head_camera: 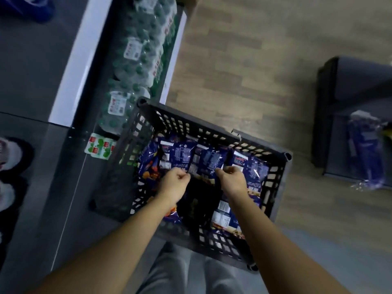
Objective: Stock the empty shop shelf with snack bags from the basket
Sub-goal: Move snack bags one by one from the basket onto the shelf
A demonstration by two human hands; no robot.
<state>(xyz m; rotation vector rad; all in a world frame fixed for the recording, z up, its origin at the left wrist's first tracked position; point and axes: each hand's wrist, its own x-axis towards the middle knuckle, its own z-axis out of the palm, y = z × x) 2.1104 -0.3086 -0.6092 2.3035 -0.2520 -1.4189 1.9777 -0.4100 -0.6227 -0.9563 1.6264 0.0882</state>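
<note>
A: Eyes on the snack bag (pixel 199 200) in the middle of the basket (pixel 212 128): that's the one you've got. It sits in shadow, so the print is lost, but its top edge runs straight across from one hand to the other.

B: And the grip?

A: Both hands are curled. Your left hand (pixel 176 180) pinches the top-left corner and your right hand (pixel 232 177) pinches the top-right, fingers folded onto thumbs. Neither hand is nearer; they share it, one at each end of that edge. The body of the bag drops away from your knuckles, back toward you.

B: So which way does it have to go?

A: Up first, I'd say. It's low inside the basket walls, with other blue bags (pixel 182 155) packed just beyond your fingertips and more under your right forearm. A straight lift should clear them without dragging a neighbour along.

B: And after that?

A: The basket stands on the wood floor (pixel 254 60). To your left, the shelving carries shrink-wrapped packs of water bottles (pixel 137 49), just beside the basket's far corner. To your right, well apart across the floor, there's a dark shelf unit (pixel 331 85) with one loose blue bag (pixel 364 153) lying on it. My guess is that's the target, so the carry would swing rightward, but I can't tell for certain.

B: Risk?

A: Thin film, pinched at the corners only. A full bag could sag or slip mid-swing.
</note>
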